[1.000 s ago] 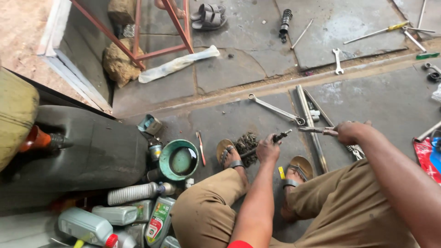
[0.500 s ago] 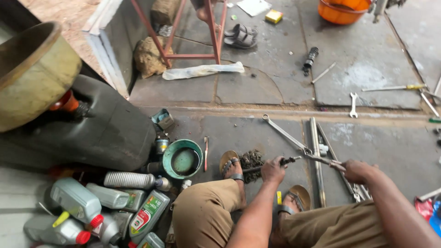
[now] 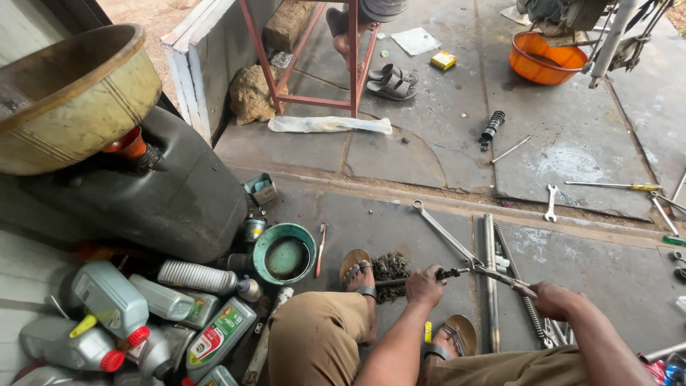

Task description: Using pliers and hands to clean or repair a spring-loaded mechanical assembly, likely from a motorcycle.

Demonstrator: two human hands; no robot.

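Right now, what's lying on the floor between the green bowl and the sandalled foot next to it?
In the head view, a toothbrush with a reddish handle lies on the floor between the green bowl and the foot. Nothing else shows in that gap.

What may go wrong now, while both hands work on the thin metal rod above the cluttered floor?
The left hand and right hand grip a thin metal rod at its two ends; a slip might knock knuckles on the long silver spanner just beyond it. The round green bowl holding dark liquid stands close beside the left sandalled foot, so a shift could tip it.
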